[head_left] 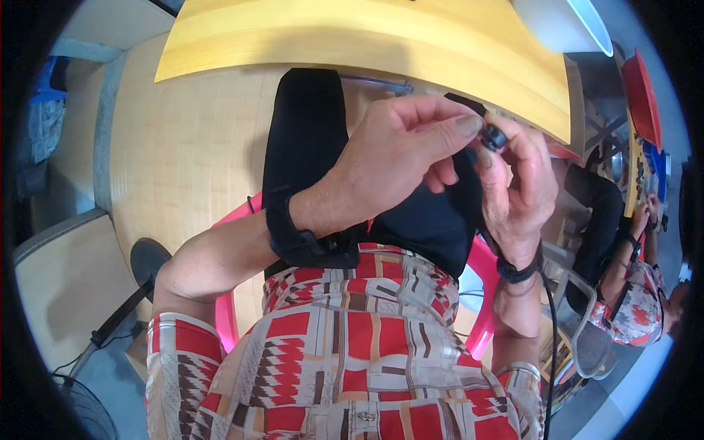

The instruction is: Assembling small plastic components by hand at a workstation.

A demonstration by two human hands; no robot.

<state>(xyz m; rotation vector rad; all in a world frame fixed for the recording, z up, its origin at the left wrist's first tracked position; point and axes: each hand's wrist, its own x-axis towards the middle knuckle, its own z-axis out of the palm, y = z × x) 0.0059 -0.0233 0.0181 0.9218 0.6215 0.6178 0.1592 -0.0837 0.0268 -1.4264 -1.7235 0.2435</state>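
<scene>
My right hand (pixel 519 172) pinches a small black cylindrical part (pixel 494 137) between thumb and forefinger, its other fingers curled. From the left, my left hand (pixel 400 150) reaches across to it. The left thumb and forefinger are pressed together at the part's upper left side, and whatever lies between them is too small to make out. Both hands are raised above my lap, close to the near edge of the yellow table (pixel 352 51). Each wrist wears a black strap, and a cable hangs from the right one.
A pale basin (pixel 568 26) stands on the table's right corner. A red tray (pixel 641 103) is farther right. Another person (pixel 634 301) sits at the right, hands at another table. Under me is a pink chair (pixel 482 312). A fan (pixel 84 407) stands at lower left.
</scene>
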